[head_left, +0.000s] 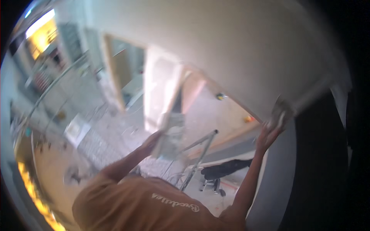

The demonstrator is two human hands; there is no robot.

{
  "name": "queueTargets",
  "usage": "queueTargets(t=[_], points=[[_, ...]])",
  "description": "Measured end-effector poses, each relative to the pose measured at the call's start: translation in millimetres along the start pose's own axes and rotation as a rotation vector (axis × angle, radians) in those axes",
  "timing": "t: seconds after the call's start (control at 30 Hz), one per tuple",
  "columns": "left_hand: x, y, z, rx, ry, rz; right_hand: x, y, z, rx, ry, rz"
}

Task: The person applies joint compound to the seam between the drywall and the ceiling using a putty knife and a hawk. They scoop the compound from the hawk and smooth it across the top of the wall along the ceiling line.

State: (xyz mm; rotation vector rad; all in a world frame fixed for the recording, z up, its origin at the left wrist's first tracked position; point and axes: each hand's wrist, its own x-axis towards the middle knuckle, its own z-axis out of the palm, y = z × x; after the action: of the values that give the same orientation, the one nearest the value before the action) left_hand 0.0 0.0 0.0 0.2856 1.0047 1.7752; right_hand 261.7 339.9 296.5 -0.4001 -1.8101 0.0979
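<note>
**Plasterwork at the wall's lower edge**

The right hand (269, 133), right of centre in the frame, was clenched around the handle of a flat trowel (304, 101), whose blade was motion-blurred and lay pressed against the pale wall (246, 50) filling the upper right of the picture. The left hand (154, 139), near the middle of the frame, grasped a grey, smeared board or hawk (171, 136) held out in front of the body; how the fingers closed on it could not be told through the blur.

Judged from the pose, the step in hand was spreading or smoothing material along the wall's edge, with the board kept close as a supply. The next stroke would seem to call for a steady blade angle and an even pull along the edge, the board staying level meanwhile.

Outward from the hands, an orange shirt (154, 208) filled the lower centre. Below and between the arms stood a metal stepladder (200, 154), with a dark shape beside it on the floor, too blurred to name. A timber-framed doorway (123, 73) opened in the upper left, bright orange light (42, 34) glowed at the far upper left, and debris lay scattered on the floor (96, 142). The ladder, close beneath the working arm, was what seemed likeliest to get in the way.
</note>
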Motion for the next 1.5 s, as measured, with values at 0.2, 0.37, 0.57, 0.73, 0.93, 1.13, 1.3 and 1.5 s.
queueTargets(t=[0.2, 0.37, 0.57, 0.73, 0.93, 1.13, 1.3, 1.5], points=[[-20, 23, 38, -0.215, -0.100, 0.187, -179, -132, 62, 0.710, -0.961, 0.191], [0, 28, -9, -0.087, -0.134, 0.004, -198, -147, 77, 0.692, -1.056, 0.036], [-35, 56, 15, -0.181, -0.108, 0.094, -196, -135, 69, 0.647, -1.115, -0.007], [-45, 71, 10, -0.213, -0.043, 0.123, -213, -106, 53, 0.726, -0.983, 0.380], [-38, 79, 19, -0.086, 0.114, 0.367, -210, -142, 15, 1.338, -0.552, 1.365], [-37, 77, 43, -0.059, 0.165, 0.378, -206, -176, 16, 1.144, -0.766, 1.361], [-43, 76, 53, -0.057, 0.080, 0.327, -206, -170, 12, 1.074, -0.847, 1.415], [-44, 67, 45, 0.101, 0.025, 0.340, -195, -169, 9, 1.083, -0.828, 1.419]])
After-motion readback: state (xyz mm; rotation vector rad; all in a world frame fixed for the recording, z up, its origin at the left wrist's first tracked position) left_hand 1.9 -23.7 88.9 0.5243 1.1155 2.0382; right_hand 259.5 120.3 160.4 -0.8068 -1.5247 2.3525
